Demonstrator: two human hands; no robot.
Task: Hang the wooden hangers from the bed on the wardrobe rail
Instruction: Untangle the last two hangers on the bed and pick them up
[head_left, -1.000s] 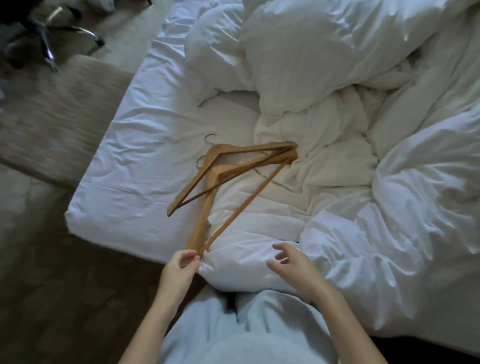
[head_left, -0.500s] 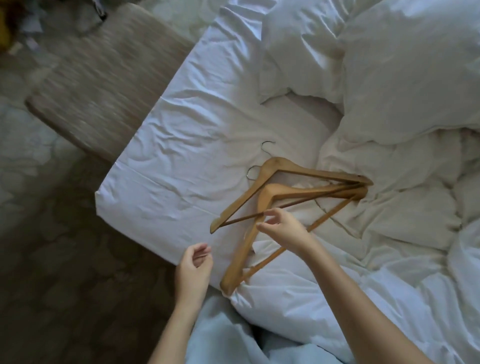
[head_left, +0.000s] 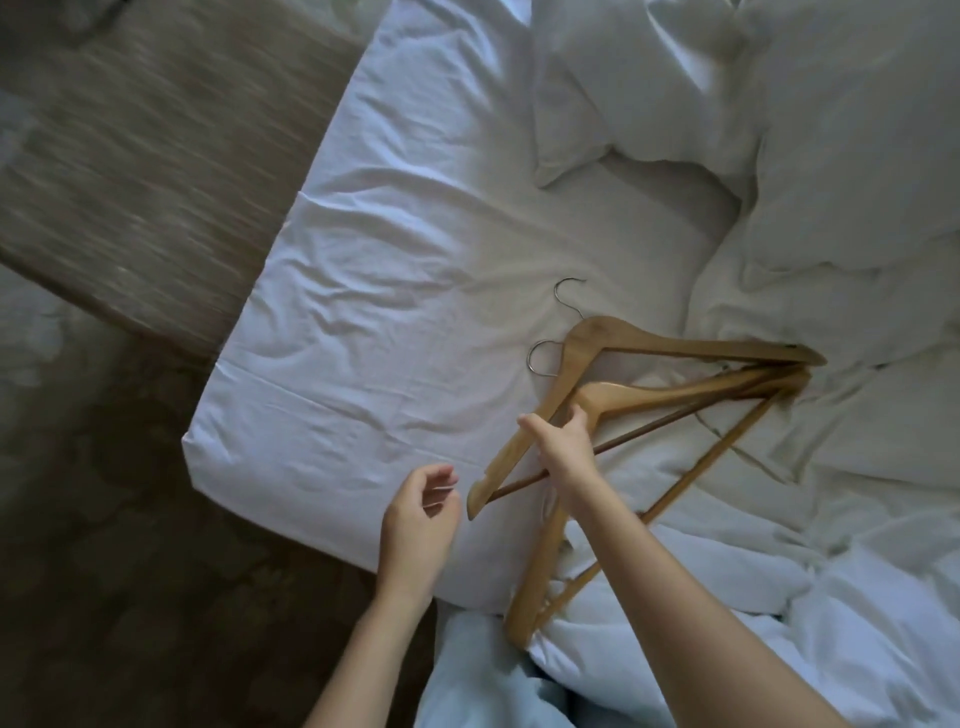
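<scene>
Two wooden hangers with metal hooks lie overlapped on the white bed (head_left: 363, 322). The upper hanger (head_left: 691, 348) points its hook (head_left: 566, 296) toward the pillows. The lower hanger (head_left: 675, 389) reaches down to the mattress edge near my body. My right hand (head_left: 563, 447) rests over the neck of the lower hanger, fingers curled around the wood. Left of the hangers' ends, my left hand (head_left: 421, 525) hovers at the mattress edge, holding nothing, fingers loosely apart. No wardrobe rail is in view.
A rumpled white duvet (head_left: 779, 519) covers the right side of the bed, with pillows (head_left: 649, 88) at the top. A beige striped rug or bench (head_left: 145, 156) lies left of the bed on a dark patterned floor (head_left: 130, 571).
My right hand has come forward from the duvet onto the lower hanger's neck. My left hand has let go of that hanger's end. The view has shifted left and closer.
</scene>
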